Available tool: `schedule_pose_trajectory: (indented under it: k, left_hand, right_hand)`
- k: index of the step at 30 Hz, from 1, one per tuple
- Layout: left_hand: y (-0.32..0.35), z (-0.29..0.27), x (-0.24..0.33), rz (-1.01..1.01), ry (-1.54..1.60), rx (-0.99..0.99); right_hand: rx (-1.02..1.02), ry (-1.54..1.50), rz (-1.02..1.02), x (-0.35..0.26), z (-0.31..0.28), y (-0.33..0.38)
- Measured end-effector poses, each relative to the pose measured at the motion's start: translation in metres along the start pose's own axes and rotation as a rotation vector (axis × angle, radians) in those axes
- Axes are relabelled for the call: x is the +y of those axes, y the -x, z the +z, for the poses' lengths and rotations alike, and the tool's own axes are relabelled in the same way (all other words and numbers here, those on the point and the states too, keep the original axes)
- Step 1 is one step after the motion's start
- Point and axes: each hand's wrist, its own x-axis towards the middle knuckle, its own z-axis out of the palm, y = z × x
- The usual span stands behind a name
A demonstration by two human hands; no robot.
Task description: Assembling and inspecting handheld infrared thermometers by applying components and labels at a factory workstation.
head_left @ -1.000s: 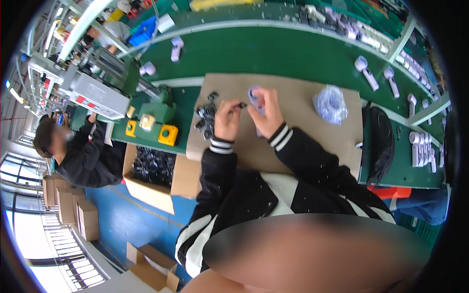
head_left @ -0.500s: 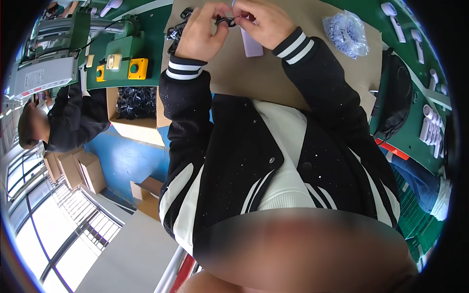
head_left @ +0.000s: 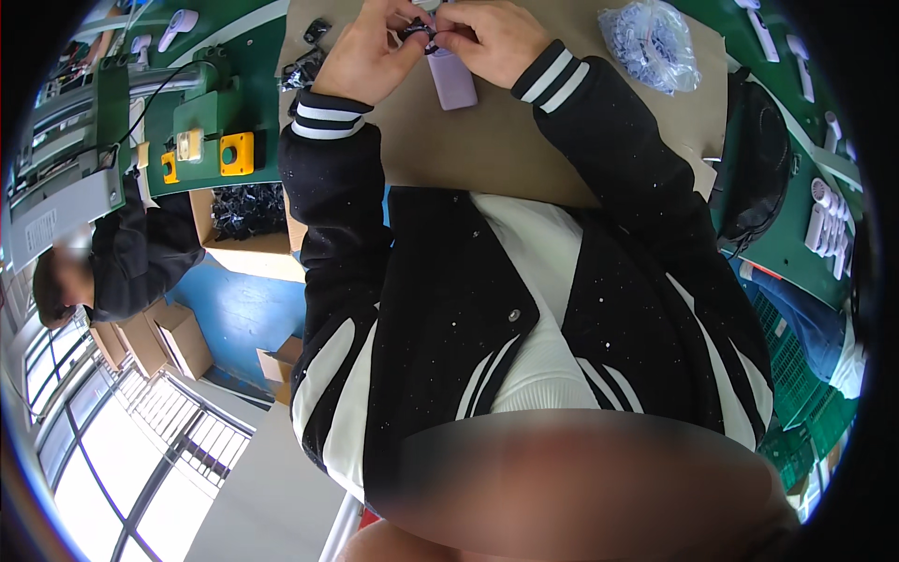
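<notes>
My left hand (head_left: 373, 54) pinches a small glossy black part (head_left: 417, 34) between thumb and fingers. Its exact kind cannot be made out. From the other side, my right hand (head_left: 496, 43) closes its fingertips on the same part, so the two hands meet over it. A lilac oblong piece with rounded corners (head_left: 454, 82) shows just below my fingers, above the brown work sheet (head_left: 534, 140). Its upper end is hidden by the hands, and I cannot tell whether it rests on the sheet or is held.
More black parts (head_left: 302, 70) lie left of my left hand. A clear bag of lilac pieces (head_left: 650, 47) sits on the right, near a black pouch (head_left: 757, 164). A carton of black parts (head_left: 248, 214) stands left, below a yellow button box (head_left: 237, 155). Another person (head_left: 140, 234) is at far left.
The view has shifted slightly. My fingertips have drawn closer together around the black part, and the lilac piece now shows further left beneath them, more below the black part.
</notes>
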Motion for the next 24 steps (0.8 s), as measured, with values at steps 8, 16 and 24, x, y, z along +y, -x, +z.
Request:
schedule_pose_trajectory:
  k: [8,16,24]
  left_hand:
    - [0.039,0.04,-0.043,-0.288,0.082,0.429]
    - [0.033,0.051,-0.047,-0.259,-0.364,0.234]
    - [0.022,0.067,-0.043,-0.238,-0.302,0.184]
  right_hand:
    - [0.028,-0.055,0.243,0.031,0.024,0.017]
    - [0.002,0.004,0.348,0.034,0.03,0.015]
    - [-0.198,-0.145,0.632,0.029,0.016,0.015]
